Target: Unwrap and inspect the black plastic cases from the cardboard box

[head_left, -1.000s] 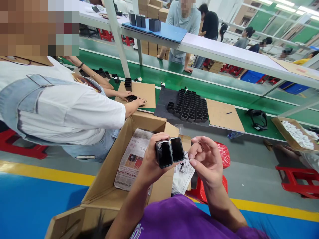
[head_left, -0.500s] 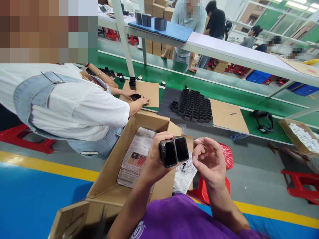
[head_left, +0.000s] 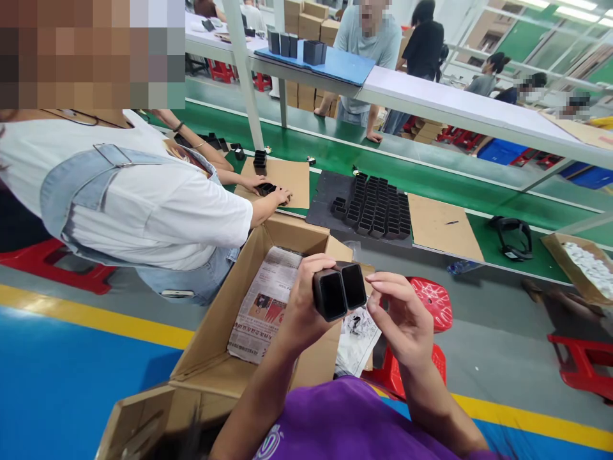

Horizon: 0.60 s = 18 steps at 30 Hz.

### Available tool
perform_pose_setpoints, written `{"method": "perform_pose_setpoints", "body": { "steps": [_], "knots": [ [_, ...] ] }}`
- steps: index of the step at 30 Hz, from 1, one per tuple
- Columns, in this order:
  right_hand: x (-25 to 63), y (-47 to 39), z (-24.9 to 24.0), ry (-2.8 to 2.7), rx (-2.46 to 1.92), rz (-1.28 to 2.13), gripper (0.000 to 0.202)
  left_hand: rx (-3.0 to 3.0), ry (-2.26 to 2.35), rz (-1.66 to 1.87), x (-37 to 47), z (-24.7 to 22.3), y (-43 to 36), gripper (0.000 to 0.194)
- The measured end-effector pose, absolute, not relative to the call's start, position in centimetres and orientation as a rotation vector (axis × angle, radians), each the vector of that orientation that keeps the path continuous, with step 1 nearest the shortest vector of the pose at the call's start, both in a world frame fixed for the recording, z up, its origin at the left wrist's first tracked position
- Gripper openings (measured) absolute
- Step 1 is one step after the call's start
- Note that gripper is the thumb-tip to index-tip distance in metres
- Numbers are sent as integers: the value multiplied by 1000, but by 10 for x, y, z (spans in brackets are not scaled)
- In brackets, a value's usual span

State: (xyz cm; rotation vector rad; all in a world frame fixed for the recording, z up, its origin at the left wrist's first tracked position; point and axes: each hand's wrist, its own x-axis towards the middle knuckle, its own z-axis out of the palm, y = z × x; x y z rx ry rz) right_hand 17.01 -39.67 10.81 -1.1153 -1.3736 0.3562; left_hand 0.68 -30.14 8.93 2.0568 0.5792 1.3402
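Observation:
Two black rectangular tubes [head_left: 341, 291], side by side with their open ends facing me, are held in my left hand [head_left: 302, 305], whose fingers wrap round the left one. Just right of the tubes is my right hand [head_left: 403, 314], its fingertips curled close to the right tube's edge. The fingers look spread apart, and nothing shows between them. Below and left of my left hand stands a cardboard box [head_left: 211, 332] lined with newspaper [head_left: 261, 306]. Rows of similar black tubes [head_left: 378, 204] stand on a dark mat [head_left: 320, 201] on the green bench.
At the left, a person in a white shirt [head_left: 191, 204] handles black parts on a cardboard sheet [head_left: 299, 182]. A black headset [head_left: 511, 237] and a box of white packets [head_left: 587, 265] lie to the right. Red stools [head_left: 428, 300] stand below; a shelf [head_left: 431, 96] crosses above.
My right hand has moved slightly left, closer to the tubes, and its fingers have spread. The tubes have tilted a little in my left hand. The view has shifted slightly.

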Motion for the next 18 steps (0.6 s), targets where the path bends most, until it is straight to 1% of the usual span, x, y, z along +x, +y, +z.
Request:
{"method": "perform_pose_setpoints", "body": {
  "steps": [6,8,10,13,16,18],
  "knots": [
    [161,-392,112,-1465,-1383,210,29,2245,697,1462,12,86,-305,56],
    [156,-389,111,-1473,-1404,210,17,2312,733,1485,13,85,-308,53],
    [154,-385,107,-1414,-1391,264,4,2379,762,1478,12,86,-312,54],
    [156,-381,93,-1229,-1317,471,16,2386,700,1464,7,88,-316,70],
    [160,-378,75,-1067,-1202,680,30,2241,570,1450,1,90,-316,97],
    [159,-379,66,-1115,-1222,698,40,2180,511,1413,0,91,-315,104]
  ]
}}
